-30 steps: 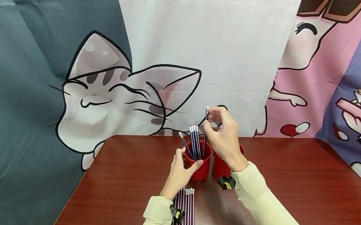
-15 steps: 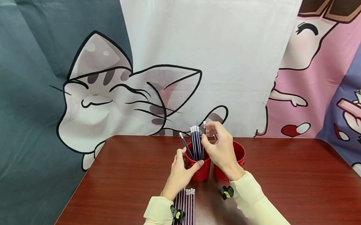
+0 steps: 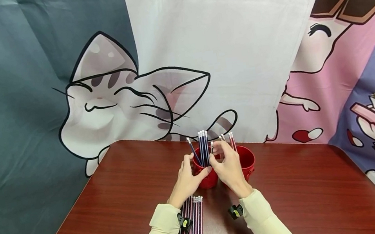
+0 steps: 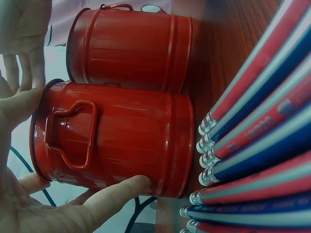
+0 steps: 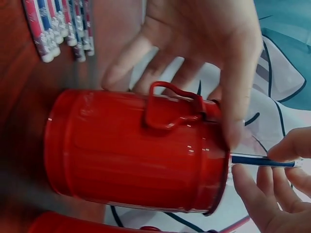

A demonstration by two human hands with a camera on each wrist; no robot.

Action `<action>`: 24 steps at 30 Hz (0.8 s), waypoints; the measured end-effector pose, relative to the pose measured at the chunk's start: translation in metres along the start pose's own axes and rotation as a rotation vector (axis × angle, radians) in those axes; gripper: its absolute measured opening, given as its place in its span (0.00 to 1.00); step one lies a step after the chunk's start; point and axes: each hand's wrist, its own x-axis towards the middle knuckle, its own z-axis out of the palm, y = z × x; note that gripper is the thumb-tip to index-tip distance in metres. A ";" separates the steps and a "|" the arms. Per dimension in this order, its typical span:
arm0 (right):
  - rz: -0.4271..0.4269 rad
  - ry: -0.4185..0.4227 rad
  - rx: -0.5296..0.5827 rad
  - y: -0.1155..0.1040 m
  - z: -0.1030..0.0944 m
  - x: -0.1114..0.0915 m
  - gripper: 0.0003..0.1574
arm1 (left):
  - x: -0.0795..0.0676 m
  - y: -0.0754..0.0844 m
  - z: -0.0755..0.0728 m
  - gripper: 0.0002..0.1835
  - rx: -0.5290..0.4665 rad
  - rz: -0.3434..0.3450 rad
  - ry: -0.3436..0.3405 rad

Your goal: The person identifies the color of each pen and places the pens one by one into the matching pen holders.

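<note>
Around the left red bucket (image 3: 207, 182), a small metal pail with wire side handles, my left hand (image 3: 185, 178) holds on with the thumb at the rim and fingers along the side. Several blue striped pencils (image 3: 203, 146) stand in it, eraser ends up. My right hand (image 3: 229, 167) pinches a blue pencil (image 5: 260, 160) by its upper part, over the bucket's mouth; its lower end is hidden inside. Touching or close beside it stands a second red bucket (image 4: 129, 51), where several pencils, some red (image 3: 232, 139), lean behind my right hand.
On the table (image 3: 121, 205) in front of the buckets lies a bundle of red and blue striped pencils (image 3: 195, 220), partly under my left forearm. A printed cloth backdrop (image 3: 228, 48) hangs right behind the table's far edge.
My right hand has come down and slightly left, lowering the pinched blue pencil into the left bucket. More of the right bucket and its pencils now shows. My left hand stays put.
</note>
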 end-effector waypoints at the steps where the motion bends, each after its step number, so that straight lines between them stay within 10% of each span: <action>1: 0.005 -0.003 -0.004 0.002 0.001 -0.002 0.17 | 0.000 0.000 0.000 0.38 -0.001 -0.001 -0.001; 24: 0.019 -0.038 -0.013 0.006 -0.006 -0.014 0.19 | -0.001 0.002 0.000 0.38 -0.026 -0.008 0.005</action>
